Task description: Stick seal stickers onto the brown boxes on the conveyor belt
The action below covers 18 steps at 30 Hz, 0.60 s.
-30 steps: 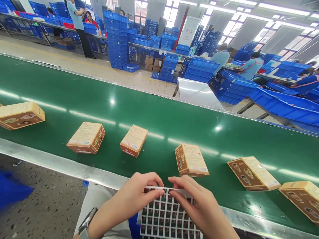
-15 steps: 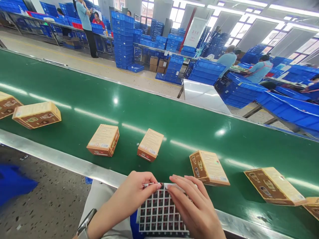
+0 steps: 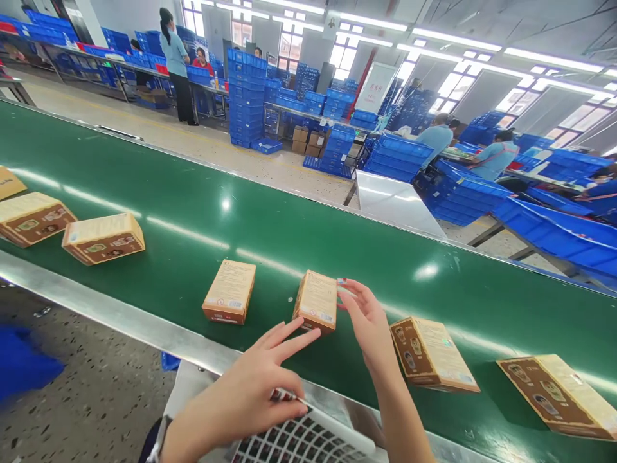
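My left hand (image 3: 255, 379) pinches a sheet of small stickers (image 3: 299, 444) with a white grid between its thumb and curled fingers. Its index and middle fingers stretch out to the lower front edge of a tan and brown carton (image 3: 317, 299). At that carton's right side is my right hand (image 3: 364, 315), thumb and fingers bent. A tiny shiny sticker (image 3: 342, 281) shows at its index fingertip. The sheet is bent, and my left hand covers part of it.
More cartons lie on the green conveyor belt (image 3: 183, 186): one (image 3: 230, 290) to the left, another (image 3: 434, 354) to the right. A metal rail (image 3: 120, 315) edges the near side. Beyond stand stacked blue crates (image 3: 247, 96), a metal table (image 3: 395, 199) and several people at benches.
Cartons have moved right along the belt. My right hand has left the sticker sheet and reached forward to a carton with a small sticker. My left hand has extended two fingers; the sheet has tilted.
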Each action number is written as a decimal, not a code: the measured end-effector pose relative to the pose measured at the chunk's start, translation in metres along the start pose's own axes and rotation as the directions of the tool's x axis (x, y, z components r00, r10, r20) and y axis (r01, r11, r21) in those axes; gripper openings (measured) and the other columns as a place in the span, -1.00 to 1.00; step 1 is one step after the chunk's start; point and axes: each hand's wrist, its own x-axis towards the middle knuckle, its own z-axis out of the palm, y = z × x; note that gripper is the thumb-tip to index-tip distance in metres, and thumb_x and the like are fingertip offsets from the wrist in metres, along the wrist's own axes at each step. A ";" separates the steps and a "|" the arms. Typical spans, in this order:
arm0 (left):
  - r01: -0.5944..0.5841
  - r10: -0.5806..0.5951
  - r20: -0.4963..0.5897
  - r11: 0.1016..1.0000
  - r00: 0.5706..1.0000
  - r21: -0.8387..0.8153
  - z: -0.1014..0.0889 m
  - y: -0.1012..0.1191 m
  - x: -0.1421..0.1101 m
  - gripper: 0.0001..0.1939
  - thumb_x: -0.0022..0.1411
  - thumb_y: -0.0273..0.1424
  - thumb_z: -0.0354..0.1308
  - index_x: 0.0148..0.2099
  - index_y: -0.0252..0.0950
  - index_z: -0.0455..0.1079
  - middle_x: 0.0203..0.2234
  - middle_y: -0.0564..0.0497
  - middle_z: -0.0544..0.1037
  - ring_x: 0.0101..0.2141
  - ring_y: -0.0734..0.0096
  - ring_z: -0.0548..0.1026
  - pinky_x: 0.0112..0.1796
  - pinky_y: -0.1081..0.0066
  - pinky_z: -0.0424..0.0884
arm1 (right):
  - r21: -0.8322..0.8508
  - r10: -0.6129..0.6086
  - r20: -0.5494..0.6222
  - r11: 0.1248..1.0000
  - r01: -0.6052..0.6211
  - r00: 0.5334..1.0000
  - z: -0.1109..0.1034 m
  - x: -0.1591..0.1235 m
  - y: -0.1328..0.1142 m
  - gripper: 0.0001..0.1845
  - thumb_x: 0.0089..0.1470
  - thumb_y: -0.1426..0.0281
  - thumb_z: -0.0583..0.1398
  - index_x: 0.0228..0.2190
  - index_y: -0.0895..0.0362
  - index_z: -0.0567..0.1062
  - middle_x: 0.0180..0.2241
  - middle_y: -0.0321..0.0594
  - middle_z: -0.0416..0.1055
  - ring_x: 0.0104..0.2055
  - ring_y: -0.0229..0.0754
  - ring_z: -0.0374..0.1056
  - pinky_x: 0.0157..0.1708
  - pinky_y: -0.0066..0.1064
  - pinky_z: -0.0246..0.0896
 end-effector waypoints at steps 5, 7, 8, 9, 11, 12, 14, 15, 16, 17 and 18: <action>-0.056 0.052 0.045 0.996 0.998 0.073 0.005 -0.011 0.024 -0.93 0.16 -0.50 0.36 -0.39 -0.27 0.60 0.40 0.01 0.00 0.39 -0.09 -0.05 0.32 -0.10 0.04 | 0.083 0.081 -0.109 0.994 -0.072 0.991 0.000 -0.005 0.003 -0.44 -0.15 0.02 0.40 -0.21 0.16 0.56 -0.04 -0.01 0.53 -0.06 0.08 0.47 -0.21 -0.22 0.44; -0.058 0.054 0.068 0.997 0.996 0.051 0.006 -0.010 0.028 -0.91 0.16 -0.51 0.36 -0.40 -0.28 0.60 0.40 0.01 -0.01 0.39 -0.03 -0.05 0.31 0.02 0.14 | 0.131 0.122 -0.168 0.986 -0.100 0.978 0.003 -0.010 0.005 -0.44 -0.22 0.01 0.41 -0.28 0.17 0.58 -0.05 0.00 0.53 -0.10 0.09 0.48 -0.25 -0.23 0.45; -0.057 0.053 0.075 0.997 0.996 0.045 0.007 -0.008 0.029 -0.91 0.16 -0.52 0.36 -0.41 -0.29 0.61 0.40 -0.01 -0.01 0.39 -0.01 -0.06 0.30 0.06 0.17 | 0.154 0.143 -0.197 0.982 -0.113 0.970 0.005 -0.011 0.006 -0.45 -0.24 0.02 0.41 -0.31 0.18 0.58 -0.07 0.00 0.54 -0.13 0.09 0.49 -0.27 -0.23 0.46; -0.057 0.053 0.084 0.997 0.995 0.043 0.008 -0.006 0.029 -0.91 0.16 -0.53 0.36 -0.41 -0.29 0.61 0.40 -0.03 -0.03 0.39 0.00 -0.06 0.29 0.08 0.18 | 0.175 0.163 -0.226 0.977 -0.124 0.960 0.006 -0.013 0.008 -0.45 -0.27 0.02 0.41 -0.33 0.18 0.58 -0.11 0.00 0.56 -0.16 0.09 0.50 -0.30 -0.23 0.47; -0.063 0.057 0.103 0.997 0.993 0.051 0.010 -0.003 0.030 -0.90 0.16 -0.52 0.36 -0.42 -0.31 0.60 0.40 -0.07 -0.04 0.39 -0.01 -0.05 0.29 0.10 0.18 | 0.208 0.193 -0.283 0.969 -0.136 0.939 0.009 -0.016 0.009 -0.45 -0.31 0.04 0.42 -0.33 0.19 0.58 -0.19 -0.02 0.58 -0.22 0.07 0.51 -0.35 -0.24 0.48; -0.069 0.063 0.113 0.996 0.992 0.057 0.011 -0.001 0.030 -0.90 0.16 -0.52 0.36 -0.42 -0.31 0.60 0.40 -0.07 -0.04 0.39 -0.01 -0.05 0.29 0.10 0.18 | 0.220 0.203 -0.310 0.966 -0.138 0.929 0.010 -0.017 0.010 -0.44 -0.32 0.05 0.42 -0.32 0.19 0.58 -0.22 -0.03 0.59 -0.24 0.07 0.51 -0.37 -0.24 0.49; -0.083 0.074 0.124 0.994 0.990 0.070 0.013 0.000 0.032 -0.90 0.16 -0.52 0.36 -0.42 -0.31 0.61 0.40 -0.06 -0.05 0.39 0.00 -0.05 0.29 0.13 0.18 | 0.232 0.215 -0.351 0.963 -0.138 0.911 0.011 -0.018 0.010 -0.43 -0.34 0.05 0.42 -0.33 0.19 0.58 -0.25 -0.04 0.59 -0.25 0.07 0.52 -0.40 -0.26 0.48; -0.087 0.077 0.125 0.993 0.989 0.078 0.014 0.001 0.033 -0.89 0.16 -0.53 0.35 -0.42 -0.31 0.61 0.40 -0.05 -0.05 0.39 0.01 -0.04 0.29 0.14 0.19 | 0.231 0.216 -0.364 0.963 -0.137 0.906 0.011 -0.019 0.010 -0.44 -0.34 0.05 0.41 -0.34 0.19 0.58 -0.24 -0.03 0.59 -0.26 0.08 0.52 -0.42 -0.27 0.48; -0.092 0.081 0.124 0.992 0.989 0.085 0.015 0.001 0.034 -0.89 0.15 -0.54 0.35 -0.43 -0.31 0.61 0.40 -0.03 -0.05 0.39 0.02 -0.04 0.30 0.15 0.19 | 0.224 0.215 -0.374 0.965 -0.137 0.902 0.011 -0.019 0.010 -0.45 -0.34 0.04 0.40 -0.36 0.19 0.58 -0.23 -0.02 0.58 -0.26 0.08 0.52 -0.44 -0.28 0.48; -0.097 0.085 0.125 0.991 0.989 0.090 0.016 0.002 0.036 -0.89 0.15 -0.54 0.35 -0.42 -0.31 0.61 0.40 -0.03 -0.05 0.38 0.03 -0.03 0.30 0.16 0.19 | 0.212 0.210 -0.383 0.968 -0.135 0.900 0.010 -0.019 0.010 -0.46 -0.33 0.04 0.40 -0.38 0.19 0.57 -0.22 -0.01 0.58 -0.27 0.09 0.52 -0.45 -0.28 0.47; -0.103 0.091 0.126 0.990 0.988 0.094 0.017 0.002 0.037 -0.89 0.15 -0.54 0.35 -0.43 -0.31 0.61 0.40 -0.02 -0.05 0.38 0.04 -0.02 0.30 0.17 0.19 | 0.195 0.201 -0.391 0.972 -0.133 0.898 0.009 -0.019 0.011 -0.47 -0.33 0.03 0.39 -0.39 0.19 0.57 -0.21 -0.01 0.58 -0.27 0.09 0.52 -0.46 -0.29 0.47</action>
